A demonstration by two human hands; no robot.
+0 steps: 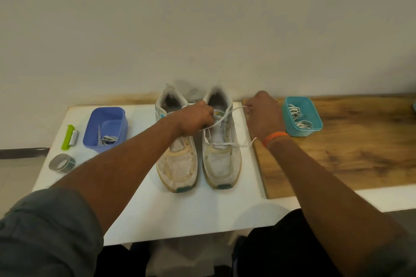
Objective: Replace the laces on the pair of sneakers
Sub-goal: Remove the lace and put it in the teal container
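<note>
Left hand (195,120) grips lace (221,119) over right sneaker (221,141); right hand (262,114) pinches its end, right of sneaker. Left sneaker (176,153) alongside. No legible writing.

**What we wear**

We see both of our forearms bare. On our left arm a grey-blue fabric sleeve (45,229) is pushed up above the elbow, its cloth creased in soft folds. Around our right wrist sits a thin orange band (275,136), smooth and plain. Below the table edge our lap is covered in dark, near-black clothing (281,245).
</note>
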